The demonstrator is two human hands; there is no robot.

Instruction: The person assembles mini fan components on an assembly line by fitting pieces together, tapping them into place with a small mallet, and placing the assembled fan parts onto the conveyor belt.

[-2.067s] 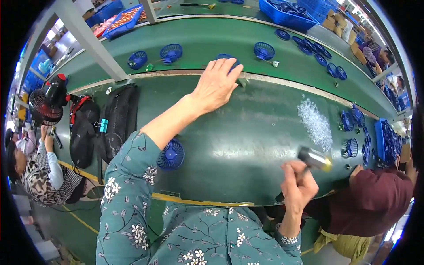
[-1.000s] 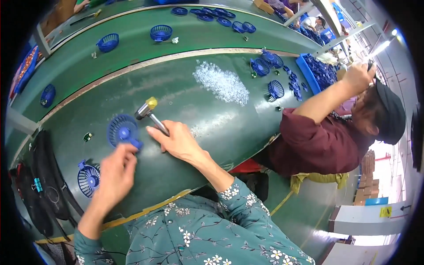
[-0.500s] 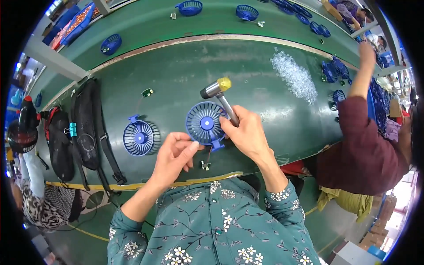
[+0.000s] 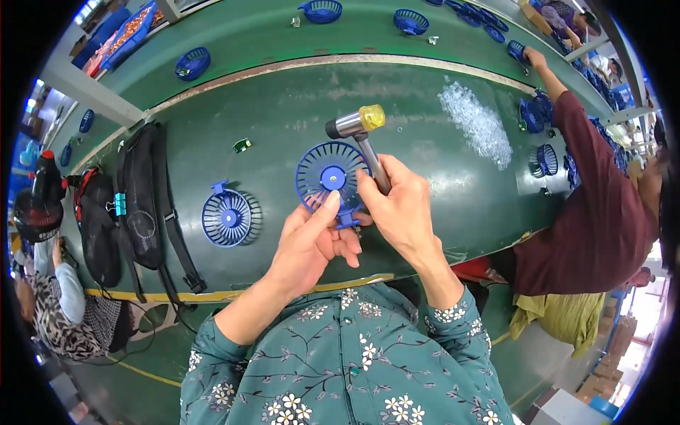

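Note:
A round blue fan grille with a slatted face and central hub is held above the green bench. Its lower part is gripped by my left hand, the thumb lying by the hub and the other fingers curled beneath. My right hand is closed round the metal handle of a mallet, which has one black and one yellow face. The right thumb meets the grille's right rim. A second blue grille rests on the bench to the left, with a small green circuit board farther back.
Small clear plastic pieces lie heaped at the back right. Black bags occupy the left side. More blue grilles are on the green conveyor belt beyond the bench. At right, a co-worker's arm reaches over to a grille on the belt.
My left hand has moved right and taken hold of the grille, its thumb now near the hub. Belt grilles have shifted right. The co-worker's hand has moved to a belt grille.

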